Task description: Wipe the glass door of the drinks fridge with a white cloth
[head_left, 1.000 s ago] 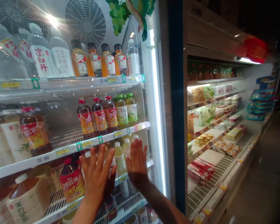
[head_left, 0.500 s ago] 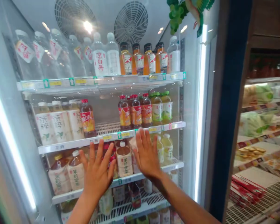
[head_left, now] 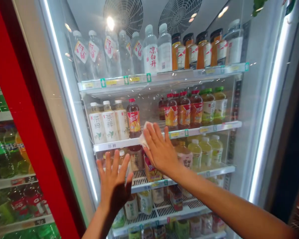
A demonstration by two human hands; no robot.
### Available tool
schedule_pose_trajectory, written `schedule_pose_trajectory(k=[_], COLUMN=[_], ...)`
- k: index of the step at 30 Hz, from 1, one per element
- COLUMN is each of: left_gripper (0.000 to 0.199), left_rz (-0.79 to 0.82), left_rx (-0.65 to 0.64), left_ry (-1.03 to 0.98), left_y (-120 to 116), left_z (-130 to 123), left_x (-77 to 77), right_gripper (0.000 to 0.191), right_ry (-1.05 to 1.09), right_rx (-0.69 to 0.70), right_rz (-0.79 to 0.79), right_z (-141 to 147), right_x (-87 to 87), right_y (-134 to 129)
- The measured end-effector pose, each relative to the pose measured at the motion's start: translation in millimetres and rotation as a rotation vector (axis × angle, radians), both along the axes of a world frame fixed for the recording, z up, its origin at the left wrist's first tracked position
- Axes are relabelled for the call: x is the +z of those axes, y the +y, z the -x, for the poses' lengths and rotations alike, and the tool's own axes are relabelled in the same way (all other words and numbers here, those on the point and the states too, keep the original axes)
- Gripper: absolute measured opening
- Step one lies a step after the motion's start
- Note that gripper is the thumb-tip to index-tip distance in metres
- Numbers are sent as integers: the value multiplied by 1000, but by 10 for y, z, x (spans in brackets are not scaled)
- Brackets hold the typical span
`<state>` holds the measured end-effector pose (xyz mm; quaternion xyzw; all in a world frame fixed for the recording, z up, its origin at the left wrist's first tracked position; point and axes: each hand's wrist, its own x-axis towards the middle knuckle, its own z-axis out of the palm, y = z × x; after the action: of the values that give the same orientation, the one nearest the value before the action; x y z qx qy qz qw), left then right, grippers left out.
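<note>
Both hands are raised at the glass door (head_left: 149, 111) of a lit drinks cooler. My right hand (head_left: 161, 151) lies flat over a crumpled white cloth (head_left: 144, 140), pressing it to the pane in front of the middle shelf edge; much of the cloth is hidden under the fingers. Lower and to the left, my left hand (head_left: 116, 181) has its fingers spread and holds nothing. Its palm faces the glass, though whether it touches I cannot tell. Behind the pane, near the right fingertips, stands a red-capped tea bottle (head_left: 134, 118).
Shelves inside hold clear water bottles (head_left: 150, 53), orange drinks with black caps (head_left: 178, 53) and green-capped bottles (head_left: 219, 103). A red frame (head_left: 20, 109) borders another drinks shelf at left. A dark post (head_left: 289, 132) stands at right.
The view has swung left, bringing the red frame in. My right hand has slid left across the glass with the cloth, closer to the red-capped tea bottle. My left hand stays spread.
</note>
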<state>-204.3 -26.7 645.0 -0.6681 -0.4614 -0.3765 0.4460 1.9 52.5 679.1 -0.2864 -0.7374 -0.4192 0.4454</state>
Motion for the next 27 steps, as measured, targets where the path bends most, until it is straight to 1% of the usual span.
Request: schedule_pose_trajectory(k=[1,3,4,5,6,8,9,10,11,14,15,16,17,19,20,21,22,25,26,27], left_gripper=[82,82,82,81,81,81,81,81,81,80,78,77,75,71,70,70,70,71,71,71], left_rz=[4,6,5,3,0,-4,-9,-14,-18,-22,-18,-11,-6,-8,-14,-23,-28,-35,-39,-44], left_rx=[-3,-15,-21,-23,-26,-33,-43,-55,-66,-68,-67,-68,-69,-76,-80,-83,-84,-88,-95,-105], left_ry=[10,31,39,44,50,51,49,47,44,29,29,29,28,26,18,10,7,30,37,36], left_y=[-20,-50,-61,-69,-75,-82,-83,-82,-80,-62,-50,-35,-18,21,41,58,74,120,140,164], left_z=[64,171,214,249,275,305,310,312,311,307,305,300,290,242,202,150,88,-142,-228,-318], left_x=[-7,-27,-38,-48,-57,-67,-68,-68,-67,-69,-73,-77,-81,-86,-86,-83,-78,-51,-40,-30], right_gripper=[68,62,59,58,59,64,66,67,65,55,54,55,59,69,72,73,72,60,58,57], right_ry=[-66,-273,-353,-382,-355,-192,-114,-93,-143,-509,-574,-565,-481,-187,-67,-21,-62,-468,-541,-538], right_rx=[23,83,98,94,72,-4,-35,-45,-30,108,126,113,69,-49,-84,-90,-66,67,79,61], right_rz=[-26,-93,-117,-126,-115,-57,-35,-29,-42,-151,-166,-158,-129,-51,-25,-17,-28,-99,-104,-92], right_z=[80,204,242,266,281,307,325,346,367,361,322,265,193,36,-40,-112,-183,-445,-558,-682], right_x=[-1,0,33,95,182,356,403,407,369,188,176,206,269,405,430,405,333,9,-57,-81], right_y=[-14,-36,-43,-48,-51,-58,-64,-71,-78,-73,-58,-38,-16,20,32,40,46,91,121,159])
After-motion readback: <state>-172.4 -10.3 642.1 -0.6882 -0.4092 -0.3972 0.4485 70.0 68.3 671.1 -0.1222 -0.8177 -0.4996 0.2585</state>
